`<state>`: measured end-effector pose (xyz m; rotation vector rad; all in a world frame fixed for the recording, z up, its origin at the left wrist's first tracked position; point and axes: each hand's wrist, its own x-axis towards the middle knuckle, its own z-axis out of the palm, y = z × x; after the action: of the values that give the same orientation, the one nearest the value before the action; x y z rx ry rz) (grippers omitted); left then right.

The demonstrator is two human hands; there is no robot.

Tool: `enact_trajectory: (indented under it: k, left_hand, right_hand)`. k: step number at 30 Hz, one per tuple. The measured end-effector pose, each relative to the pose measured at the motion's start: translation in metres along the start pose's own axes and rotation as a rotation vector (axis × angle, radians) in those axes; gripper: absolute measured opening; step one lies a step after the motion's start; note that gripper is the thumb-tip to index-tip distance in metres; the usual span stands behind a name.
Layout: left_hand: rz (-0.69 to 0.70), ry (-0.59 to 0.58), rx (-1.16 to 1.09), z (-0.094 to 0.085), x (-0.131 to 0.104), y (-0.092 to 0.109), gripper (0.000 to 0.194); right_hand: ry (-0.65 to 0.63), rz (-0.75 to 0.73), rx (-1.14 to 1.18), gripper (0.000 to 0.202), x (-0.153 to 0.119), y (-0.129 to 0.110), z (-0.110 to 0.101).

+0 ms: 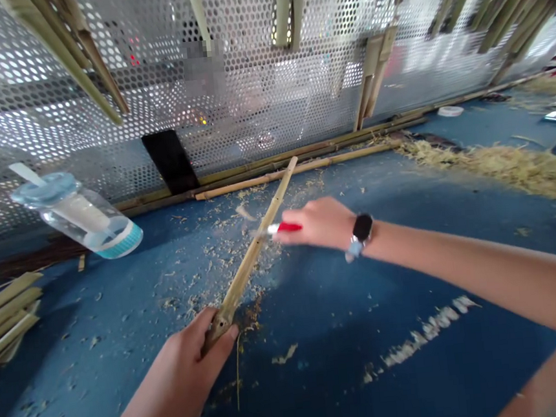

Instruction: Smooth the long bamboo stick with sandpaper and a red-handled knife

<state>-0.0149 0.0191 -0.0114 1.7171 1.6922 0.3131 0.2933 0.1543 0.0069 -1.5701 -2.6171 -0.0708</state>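
A flat strip of bamboo (248, 263) slants across the blue table, pointing away from me. My left hand (197, 345) grips its near end, thumb and fingers on either side. Around the red handle of a small knife (287, 227) the fingers of my right hand (318, 223) are closed. The knife's pale front end meets the strip's right edge near its middle; blur hides the exact shape of its blade. My right wrist wears a dark-faced watch (362, 228). Fine shavings (205, 260) lie scattered around the strip.
A clear drinking bottle (88, 215) stands at left, with a phone (170, 161) leaning on the perforated metal screen (259, 106). Bamboo poles (303, 167) line the back edge. Split pieces (8, 316) lie far left; a shavings heap (513, 168) is at right.
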Motion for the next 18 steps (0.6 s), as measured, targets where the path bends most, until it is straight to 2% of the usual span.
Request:
enact_trajectory:
  k: [3,5,7,11,12,16,18]
  left_hand:
    - [-0.014,-0.019,0.004,0.000,0.000,-0.002,0.044]
    - [-0.007,-0.065,0.003,0.001,0.000,-0.004,0.045]
    - [0.003,-0.050,-0.002,0.001,0.000,-0.004,0.045]
    - [-0.012,0.025,-0.014,0.002,-0.001,0.003,0.043]
    - [-0.012,0.023,-0.015,0.002,-0.001,0.004,0.043]
    - [0.005,-0.017,-0.014,-0.001,0.001,0.003,0.044]
    - [-0.013,-0.063,-0.021,-0.002,0.002,0.000,0.045]
  right_hand:
    - [0.051,0.150,-0.104,0.060,0.004,0.011,-0.004]
    - [0.001,0.064,-0.066,0.062,0.003,0.013,-0.004]
    - [-0.036,-0.019,-0.022,0.063,0.001,0.012,-0.003]
    - [0.022,0.122,-0.057,0.060,0.000,0.006,0.001]
    - [0.023,0.127,-0.044,0.061,0.000,0.003,0.002]
    - [-0.020,-0.003,0.049,0.067,0.000,-0.006,0.003]
    - [0.024,0.082,0.002,0.064,0.000,-0.005,0.000]
